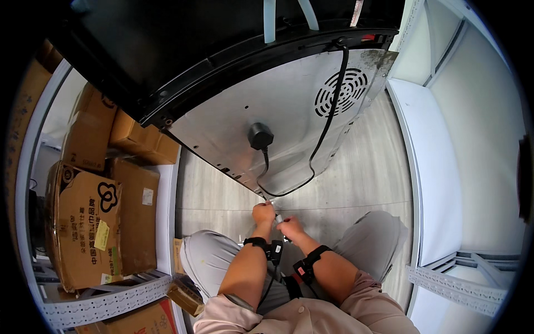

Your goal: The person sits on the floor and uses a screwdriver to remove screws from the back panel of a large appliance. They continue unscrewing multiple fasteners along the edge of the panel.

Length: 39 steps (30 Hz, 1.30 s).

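My left hand is closed at the lower corner of the appliance's metal panel, on something too small to make out. Just right of it, my right hand grips a small grey cylindrical object, perhaps a tool; its exact kind is unclear. The panel has a round vent and belongs to a large black-topped appliance. A black plug rests against the panel, its cable looping down near my hands and up to the top edge.
Metal shelving on the left holds several cardboard boxes. A white shelving frame stands along the right. My bent knees flank my arms on the grey wood-look floor. A small box lies low beside the left shelving.
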### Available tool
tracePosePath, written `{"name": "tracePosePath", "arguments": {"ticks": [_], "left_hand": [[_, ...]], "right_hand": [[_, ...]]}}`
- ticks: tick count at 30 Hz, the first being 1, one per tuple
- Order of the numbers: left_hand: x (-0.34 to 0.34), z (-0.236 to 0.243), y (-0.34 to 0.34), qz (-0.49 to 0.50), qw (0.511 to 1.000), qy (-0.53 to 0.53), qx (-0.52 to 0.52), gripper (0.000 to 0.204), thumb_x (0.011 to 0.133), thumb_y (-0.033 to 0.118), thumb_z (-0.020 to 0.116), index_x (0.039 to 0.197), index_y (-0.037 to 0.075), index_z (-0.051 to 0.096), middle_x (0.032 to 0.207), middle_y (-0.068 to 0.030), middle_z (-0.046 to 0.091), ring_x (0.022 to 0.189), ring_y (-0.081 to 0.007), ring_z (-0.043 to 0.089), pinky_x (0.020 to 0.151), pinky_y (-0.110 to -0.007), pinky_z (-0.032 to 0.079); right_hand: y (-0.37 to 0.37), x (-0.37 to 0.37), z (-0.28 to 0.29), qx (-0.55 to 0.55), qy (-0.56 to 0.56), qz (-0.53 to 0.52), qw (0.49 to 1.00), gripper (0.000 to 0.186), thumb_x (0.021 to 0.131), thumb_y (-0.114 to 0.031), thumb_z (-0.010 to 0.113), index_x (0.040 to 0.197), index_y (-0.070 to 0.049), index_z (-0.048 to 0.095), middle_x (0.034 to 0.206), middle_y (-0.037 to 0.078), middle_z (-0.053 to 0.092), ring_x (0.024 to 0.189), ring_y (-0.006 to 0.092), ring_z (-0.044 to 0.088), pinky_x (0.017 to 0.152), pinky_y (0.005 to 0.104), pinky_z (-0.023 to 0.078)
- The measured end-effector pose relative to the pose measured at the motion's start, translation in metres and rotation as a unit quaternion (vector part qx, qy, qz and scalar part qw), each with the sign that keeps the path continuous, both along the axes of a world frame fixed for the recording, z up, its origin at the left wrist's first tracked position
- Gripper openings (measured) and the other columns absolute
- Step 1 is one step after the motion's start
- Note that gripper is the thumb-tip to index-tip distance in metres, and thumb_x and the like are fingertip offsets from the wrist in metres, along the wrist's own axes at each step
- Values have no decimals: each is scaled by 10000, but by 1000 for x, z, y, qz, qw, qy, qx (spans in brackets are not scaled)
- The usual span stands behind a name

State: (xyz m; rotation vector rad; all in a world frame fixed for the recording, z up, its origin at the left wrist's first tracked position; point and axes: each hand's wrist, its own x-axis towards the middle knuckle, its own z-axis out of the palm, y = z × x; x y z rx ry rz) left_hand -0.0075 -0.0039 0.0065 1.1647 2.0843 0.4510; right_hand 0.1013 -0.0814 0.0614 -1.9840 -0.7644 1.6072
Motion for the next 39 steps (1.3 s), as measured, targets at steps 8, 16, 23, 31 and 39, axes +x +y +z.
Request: {"name": "tracePosePath", "arguments": {"ticks": [8,16,23,31,39], "left_hand": [[15,11,-6,37,999,8,11,390,815,390,688,824,1,709,829,-214,689,832,-370,673,772,-445,515],[13,25,-10,-50,998,37,-22,388,847,365,627,858,-15,710,896,-245,681,889,-392,662,801,-451,512],[12,28,-9,-59,997,43,-39,344,838,309,609,871,-17,711,936,-244,678,930,-397,655,839,-449,508],[17,25,-13,3,999,-3,-42,344,812,377,665,890,50,741,895,-190,701,889,-351,675,821,-416,518],[13,38,-10,31,995,-45,-86,385,827,331,616,927,-31,699,1031,-273,652,1023,-401,625,901,-445,491]], "right_hand": [[-25,9,-39,2,-117,153,981,278,616,-218,752,681,13,611,657,173,631,609,262,649,551,384,494],[-25,4,-31,-25,-94,108,989,370,695,-189,709,963,36,587,857,174,661,733,288,665,530,399,522],[-24,0,-7,-75,148,-69,984,245,744,-121,661,937,13,593,791,121,605,634,240,608,463,400,496],[-28,9,-48,5,149,49,988,227,772,-155,693,903,-46,543,673,35,540,515,169,545,394,320,402],[-26,1,-35,-85,161,-49,982,160,849,-197,595,925,-66,545,738,53,566,591,197,570,451,392,452]]}}
